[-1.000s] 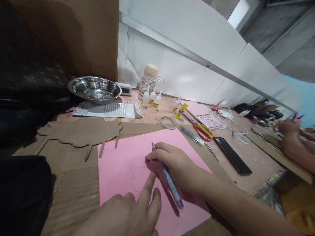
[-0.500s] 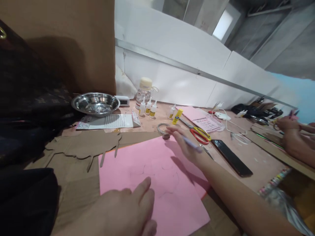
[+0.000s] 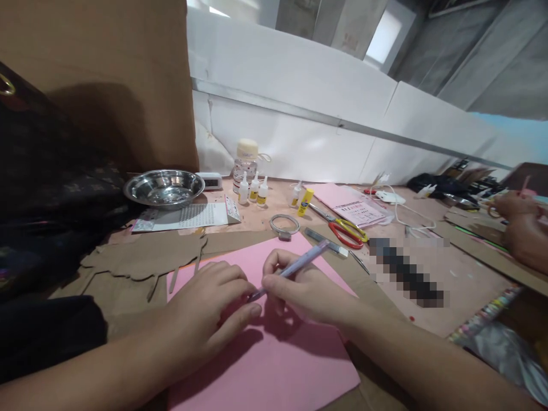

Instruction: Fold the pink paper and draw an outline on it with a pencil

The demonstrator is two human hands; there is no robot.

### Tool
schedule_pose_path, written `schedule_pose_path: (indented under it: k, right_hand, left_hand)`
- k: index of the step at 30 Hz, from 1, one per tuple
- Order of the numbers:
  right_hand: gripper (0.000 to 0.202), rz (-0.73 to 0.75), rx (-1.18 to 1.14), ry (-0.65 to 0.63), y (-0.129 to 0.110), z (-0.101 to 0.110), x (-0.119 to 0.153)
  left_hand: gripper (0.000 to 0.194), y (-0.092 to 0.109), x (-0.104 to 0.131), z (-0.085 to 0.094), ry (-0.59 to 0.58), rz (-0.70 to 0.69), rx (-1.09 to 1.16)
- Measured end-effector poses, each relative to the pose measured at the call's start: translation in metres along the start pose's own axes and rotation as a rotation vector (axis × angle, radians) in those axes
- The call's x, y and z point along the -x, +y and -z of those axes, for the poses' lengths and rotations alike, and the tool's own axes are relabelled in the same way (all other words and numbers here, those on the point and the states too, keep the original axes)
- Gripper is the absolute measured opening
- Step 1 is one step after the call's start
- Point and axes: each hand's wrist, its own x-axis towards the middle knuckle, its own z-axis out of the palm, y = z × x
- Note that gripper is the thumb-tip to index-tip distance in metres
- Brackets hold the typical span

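My right hand (image 3: 295, 285) grips a slim purple pen (image 3: 299, 260) in a writing hold, its tip low over a pink sheet (image 3: 274, 365). Beside that tip rests my left hand (image 3: 214, 302) on the same sheet, fingers loosely bent and the thumb apart from them, nothing seen in it. Both hands cover the middle of the sheet, so what lies under them is hidden. Just past the far edge is a grey ring-shaped coil (image 3: 285, 225) with a small dark end piece.
Behind the sheet stand small glue bottles (image 3: 253, 189), a yellow glue stick (image 3: 305, 202) and a lidded bottle (image 3: 245, 162). Scissors (image 3: 346, 233) and a pixelated dark object (image 3: 406, 271) lie right. A steel bowl (image 3: 165, 188) sits left, cut cardboard (image 3: 141, 257) nearer. Another person's hands (image 3: 520, 211) work far right.
My right hand has come back from the sheet's far edge to its middle, the pen now in a writing hold. My left hand has slid forward and left, towards the pen tip.
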Motion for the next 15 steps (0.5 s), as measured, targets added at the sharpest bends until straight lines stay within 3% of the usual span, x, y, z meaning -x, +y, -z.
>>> schedule_pose_path:
  k: [3,7,11,15]
  right_hand:
    - [0.043,0.094,-0.076,0.055,-0.001,-0.005,-0.002]
    - [0.047,0.257,-0.496,0.236,-0.032,-0.016,0.002]
    - [0.058,0.230,-0.687,0.123,-0.066,-0.027,0.007]
    - [0.054,0.215,-0.733,0.160,-0.069,-0.027,0.006]
  left_hand:
    - [0.033,0.010,-0.004,0.001,0.004,0.018,0.026]
    - [0.035,0.023,-0.002,-0.003,0.021,0.049,0.052]
    - [0.026,0.034,0.005,-0.004,-0.013,0.006,0.098]
    - [0.010,0.040,0.011,-0.004,-0.097,-0.063,0.118]
